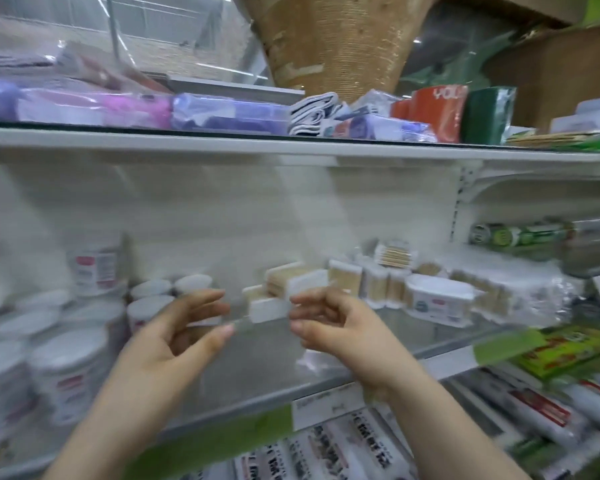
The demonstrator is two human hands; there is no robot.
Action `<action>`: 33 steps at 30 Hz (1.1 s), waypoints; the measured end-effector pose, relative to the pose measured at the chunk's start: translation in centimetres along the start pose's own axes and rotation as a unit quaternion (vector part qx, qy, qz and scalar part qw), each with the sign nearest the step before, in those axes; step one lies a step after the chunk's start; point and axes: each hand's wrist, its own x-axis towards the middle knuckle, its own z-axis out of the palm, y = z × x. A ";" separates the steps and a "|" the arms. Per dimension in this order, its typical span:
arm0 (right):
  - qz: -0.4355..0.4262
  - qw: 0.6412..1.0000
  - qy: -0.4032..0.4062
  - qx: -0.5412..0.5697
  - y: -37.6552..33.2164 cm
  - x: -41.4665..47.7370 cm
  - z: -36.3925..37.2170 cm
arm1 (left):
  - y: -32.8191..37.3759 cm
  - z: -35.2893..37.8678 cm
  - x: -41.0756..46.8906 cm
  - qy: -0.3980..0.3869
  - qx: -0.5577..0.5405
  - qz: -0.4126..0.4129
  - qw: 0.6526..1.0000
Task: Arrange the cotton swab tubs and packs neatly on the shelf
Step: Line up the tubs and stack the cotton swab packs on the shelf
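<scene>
The frame is blurred by motion. Round white cotton swab tubs [68, 368] crowd the left of the middle shelf [257, 375], and more tubs [153, 306] stand behind them. Small rectangular swab packs [269, 310] sit at the centre back, with a stack [297, 277] behind and clear boxes of wooden swabs [368, 284] to the right. My left hand [174, 341] hovers with fingers spread, nothing solid in it. My right hand [336, 327] has curled fingers whose tips reach the small pack's right edge; whether they grip it is unclear.
A white oval tub [437, 299] and wrapped swab bundles [520, 292] lie at the right of the shelf. The upper shelf [291, 147] holds wrapped cloths. Boxed rolls [326, 452] fill the shelf below. Green price strips [219, 434] run along the front edge.
</scene>
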 end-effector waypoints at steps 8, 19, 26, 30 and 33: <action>0.006 0.999 0.005 -0.040 -1.0 -0.5 -8.0 | -0.9 6.4 2.0 -0.056 0.018 -0.010 0.998; 0.057 0.800 0.084 -0.591 -2.7 8.8 -22.5 | -0.8 9.4 2.6 -0.045 0.007 0.005 0.999; 0.114 0.650 -0.075 -0.748 0.5 11.2 -25.5 | -1.2 9.3 1.9 -0.020 0.019 0.010 1.000; 0.090 0.660 -0.067 -0.743 1.6 11.1 -26.1 | -2.0 8.8 0.9 0.007 0.029 0.004 1.000; 0.040 0.628 -0.087 -0.772 1.3 11.1 -26.6 | -2.1 8.7 0.2 0.027 0.037 0.003 0.999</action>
